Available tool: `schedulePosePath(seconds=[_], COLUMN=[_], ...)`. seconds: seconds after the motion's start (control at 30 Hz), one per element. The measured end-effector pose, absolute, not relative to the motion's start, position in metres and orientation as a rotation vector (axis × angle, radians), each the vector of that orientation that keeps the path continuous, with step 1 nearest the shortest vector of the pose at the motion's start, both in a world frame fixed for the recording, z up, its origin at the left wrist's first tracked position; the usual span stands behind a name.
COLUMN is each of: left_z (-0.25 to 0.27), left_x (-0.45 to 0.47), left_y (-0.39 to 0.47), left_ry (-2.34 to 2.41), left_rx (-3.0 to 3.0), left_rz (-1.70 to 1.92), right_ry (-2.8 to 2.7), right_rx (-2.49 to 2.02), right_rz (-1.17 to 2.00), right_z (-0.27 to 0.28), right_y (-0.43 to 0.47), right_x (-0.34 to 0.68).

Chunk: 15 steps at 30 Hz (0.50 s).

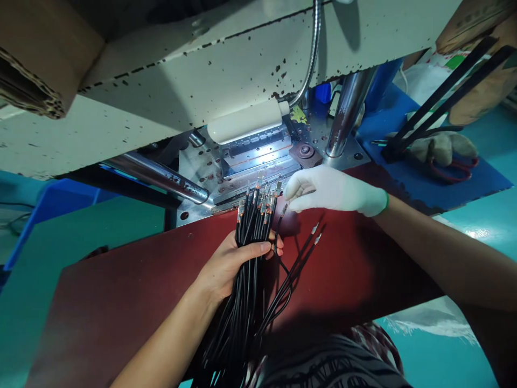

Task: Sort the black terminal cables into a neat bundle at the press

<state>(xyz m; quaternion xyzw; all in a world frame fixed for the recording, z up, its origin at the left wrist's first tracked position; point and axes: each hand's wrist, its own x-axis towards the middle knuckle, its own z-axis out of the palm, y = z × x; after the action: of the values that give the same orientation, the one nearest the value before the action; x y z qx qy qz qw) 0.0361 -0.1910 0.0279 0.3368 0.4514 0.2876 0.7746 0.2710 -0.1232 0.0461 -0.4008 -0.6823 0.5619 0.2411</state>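
Note:
My left hand (238, 258), bare, is closed around a thick bundle of black cables (248, 280) with metal connectors (264, 202) at their upper ends. My right hand (329, 191) wears a white glove with a green cuff edge. Its thumb and fingers pinch at the tip of a single black cable (278, 229) that bends away from the bundle. Two more cables (305, 248) stick out to the right, below the glove. Just beyond both hands is a press's metal die (258, 153), brightly lit.
A white lamp (246, 123) on a flexible metal hose hangs over the die. Steel posts (341, 121) flank it beneath a chipped pale machine body (161, 97). A red board (141, 291) spans the front. Scissors (452, 170) and a glove lie on the blue surface at right. Cardboard juts in upper left.

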Motion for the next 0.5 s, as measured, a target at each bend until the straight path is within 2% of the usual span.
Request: schedulePosePath(seconds=[0.07,0.2,0.3,0.5], left_z=[0.029,0.031,0.031,0.032], left_x=[0.036,0.037,0.038,0.038], left_y=[-0.191,-0.191,-0.192,-0.192], left_ry=[0.969,0.975,0.994,1.008], left_rx=[0.74,0.754,0.677,0.663], left_rz=[0.626,0.628,0.62,0.574], right_ry=[-2.062,-2.361,-2.346,-1.854], right_rx=[-1.14,-1.057,-1.011,-1.012], right_rz=[1.56,1.827,1.675,1.457], right_z=[0.051,0.058,0.057,0.045], right_y=[-0.119,-0.115,-0.119,-0.136], right_x=[0.284,0.298,0.29,0.254])
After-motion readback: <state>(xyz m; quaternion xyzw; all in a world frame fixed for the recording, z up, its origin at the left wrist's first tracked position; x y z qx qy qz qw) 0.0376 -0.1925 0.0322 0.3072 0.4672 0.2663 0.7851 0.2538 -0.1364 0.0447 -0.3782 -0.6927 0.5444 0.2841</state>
